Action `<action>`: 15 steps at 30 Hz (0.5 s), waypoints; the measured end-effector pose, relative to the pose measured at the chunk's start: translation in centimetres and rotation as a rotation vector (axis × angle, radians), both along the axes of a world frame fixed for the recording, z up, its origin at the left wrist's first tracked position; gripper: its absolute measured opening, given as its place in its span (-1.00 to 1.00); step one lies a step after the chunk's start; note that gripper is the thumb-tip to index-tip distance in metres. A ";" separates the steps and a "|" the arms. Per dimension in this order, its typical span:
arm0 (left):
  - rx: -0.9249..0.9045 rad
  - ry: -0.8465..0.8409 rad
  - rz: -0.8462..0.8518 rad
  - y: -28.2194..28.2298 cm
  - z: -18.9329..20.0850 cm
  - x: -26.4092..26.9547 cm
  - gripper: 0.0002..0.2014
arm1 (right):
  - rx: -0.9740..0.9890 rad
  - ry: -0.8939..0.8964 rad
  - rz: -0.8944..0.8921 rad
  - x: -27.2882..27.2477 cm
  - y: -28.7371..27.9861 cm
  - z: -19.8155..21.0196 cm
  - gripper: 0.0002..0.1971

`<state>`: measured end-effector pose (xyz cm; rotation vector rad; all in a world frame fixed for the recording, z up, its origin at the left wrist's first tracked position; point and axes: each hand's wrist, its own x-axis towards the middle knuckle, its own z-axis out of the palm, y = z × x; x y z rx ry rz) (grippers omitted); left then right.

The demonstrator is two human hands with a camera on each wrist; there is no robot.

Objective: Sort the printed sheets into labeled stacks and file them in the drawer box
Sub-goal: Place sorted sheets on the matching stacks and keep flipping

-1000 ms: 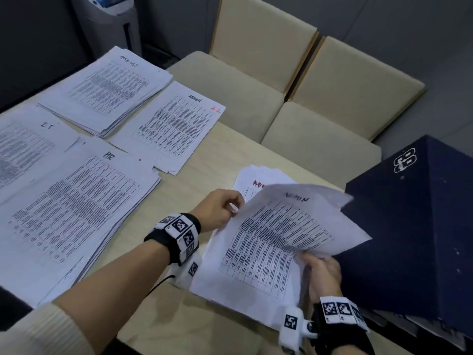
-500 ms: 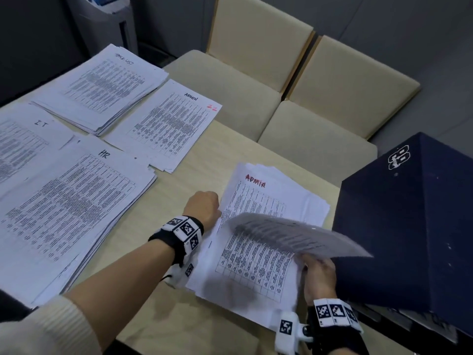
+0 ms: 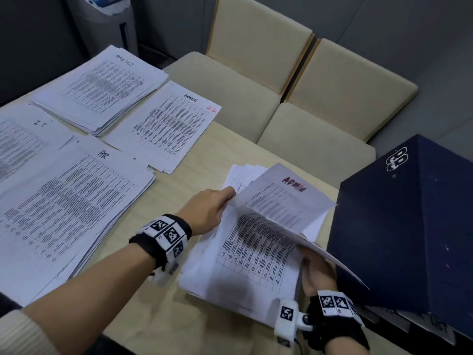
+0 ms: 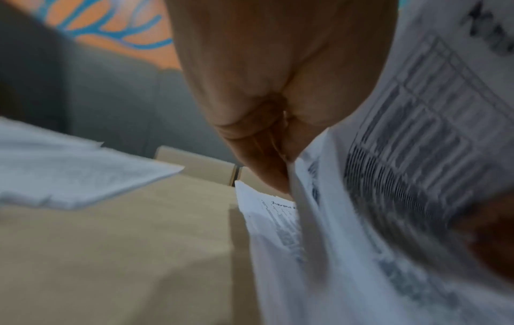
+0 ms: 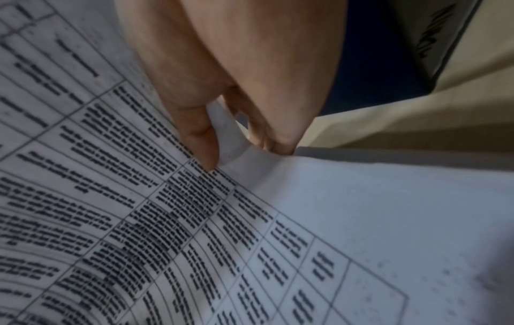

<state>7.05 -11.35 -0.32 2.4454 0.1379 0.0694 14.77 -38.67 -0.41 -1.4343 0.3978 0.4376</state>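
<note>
Closest to the person, the right hand [image 3: 316, 271] sits low beside the dark blue box [image 3: 409, 226]. Its thumb and fingers [image 5: 200, 140] pinch the near right corner of a lifted sheet [image 3: 286, 201]. The corner curls up over the thumb in the right wrist view.

A bit farther out, the left hand [image 3: 207, 211] holds the left edge of the same sheet. Its fingers [image 4: 258, 140] are curled tight on the paper edge, not spread out.

The lifted sheet has "ADMIN" written in red at its far end. It is raised off the unsorted pile [image 3: 245, 267], which lies flat on the table [image 3: 184, 175] right under both hands. The sheet's long side runs from the person away toward the chairs [image 3: 332, 93].

Here is what matters for the next move. The stack marked ADMIN [image 3: 166, 124] lies up and to the left of the hands, well apart from them. The left hand is on that side, so I think it is the better hand to carry the sheet over. The right hand would then have to let its corner go.

Farther left lie the HR stack [image 3: 64, 206], the IT stack [image 3: 23, 142] and, at the back, one more stack [image 3: 105, 88] whose label is too small to read.
</note>
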 end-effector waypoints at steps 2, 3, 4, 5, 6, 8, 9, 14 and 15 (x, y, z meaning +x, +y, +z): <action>-0.218 0.020 -0.022 -0.1 0.2 -0.3 -0.80 | -0.019 -0.021 0.008 -0.1 -0.2 -0.1 -0.74; -0.325 0.055 -0.016 -0.3 0.2 -0.4 -0.81 | -0.028 -0.037 0.003 -0.2 -0.3 -0.2 -0.74; -0.398 0.084 -0.001 -0.5 0.2 -0.5 -0.83 | -0.052 -0.043 -0.010 -0.2 -0.3 -0.3 -0.75; -0.415 0.116 0.043 -0.7 0.0 -0.5 -0.82 | -0.082 -0.055 -0.036 -0.2 -0.5 -0.7 -0.74; -0.375 0.130 0.108 -0.8 -0.5 -0.5 -0.80 | -0.109 -0.050 -0.054 -0.1 -0.6 -0.8 -0.73; -0.145 0.197 0.300 -0.9 -1.9 -0.4 -0.76 | -0.154 -0.024 -0.087 -0.3 -0.4 -0.6 -0.78; -0.047 0.274 0.372 -0.9 -2.4 -0.4 -0.70 | -0.172 -0.005 -0.089 -0.4 -0.2 -0.3 -0.80; 0.029 0.375 0.379 -0.9 -3.3 -0.3 -0.66 | -0.119 -0.032 -0.083 -1.1 -0.3 0.4 -0.80; 0.077 0.356 0.358 -0.9 -3.1 -0.1 -0.68 | -0.086 -0.021 -0.034 -1.3 -0.4 0.7 -0.88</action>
